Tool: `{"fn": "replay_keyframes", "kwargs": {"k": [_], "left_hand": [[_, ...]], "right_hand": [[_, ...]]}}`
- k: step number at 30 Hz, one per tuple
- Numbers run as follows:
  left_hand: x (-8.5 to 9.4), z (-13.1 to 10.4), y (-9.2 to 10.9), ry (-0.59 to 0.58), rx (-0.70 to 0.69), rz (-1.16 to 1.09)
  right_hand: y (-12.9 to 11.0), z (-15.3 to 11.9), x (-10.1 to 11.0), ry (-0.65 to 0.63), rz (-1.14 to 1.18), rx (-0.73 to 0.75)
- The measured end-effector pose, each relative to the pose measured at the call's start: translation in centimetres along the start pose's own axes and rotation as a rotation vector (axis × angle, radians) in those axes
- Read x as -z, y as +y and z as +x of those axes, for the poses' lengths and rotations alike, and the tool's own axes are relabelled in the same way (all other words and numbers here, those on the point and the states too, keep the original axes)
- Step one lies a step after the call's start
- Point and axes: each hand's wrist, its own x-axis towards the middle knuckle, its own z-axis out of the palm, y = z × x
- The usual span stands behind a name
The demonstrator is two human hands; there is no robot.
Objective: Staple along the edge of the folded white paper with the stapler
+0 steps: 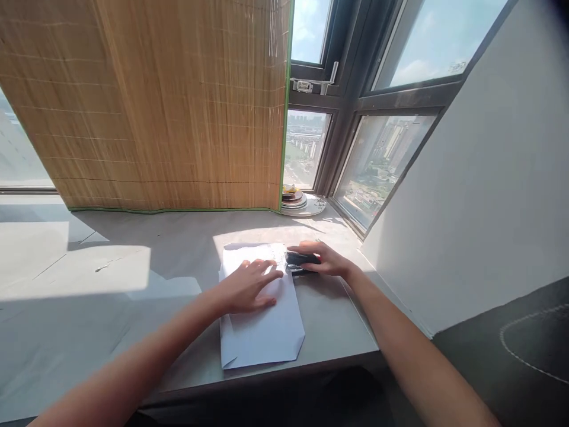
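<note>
A white paper piece, folded at its lower corners, lies on the grey sill near the front edge. My left hand rests on it with the fingers spread, pressing it flat. At the paper's right edge, my right hand is closed around a black stapler. The stapler's front end meets the upper right edge of the paper, where small dark marks show. Whether the paper sits between the stapler's jaws I cannot tell.
A bamboo blind hangs behind the sill. Stacked plates stand in the window corner. A small thin object lies at the left. A white wall rises on the right.
</note>
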Motion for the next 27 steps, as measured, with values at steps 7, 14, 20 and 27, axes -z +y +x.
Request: {"fn": "replay_keyframes", "kwargs": {"k": [7,14,20,27], "left_hand": [[-0.6,0.2,-2.7,0.013,-0.051,-0.017],[-1.9,-0.3,-3.6,-0.008,-0.121,-0.122],[-2.3,-0.2,-3.7,-0.019,-0.108,-0.135],[-2.0,-0.2,-3.7,-0.049,-0.088,-0.130]], "right_hand": [[0.9,0.3,-0.4,0.045,0.004,0.009],[0.2,0.8,-0.9,0.050,-0.024,-0.027],[-0.9,1.2,-1.7,0.050,-0.009,-0.029],[-1.6,1.4,-2.0,0.051,-0.024,-0.049]]}}
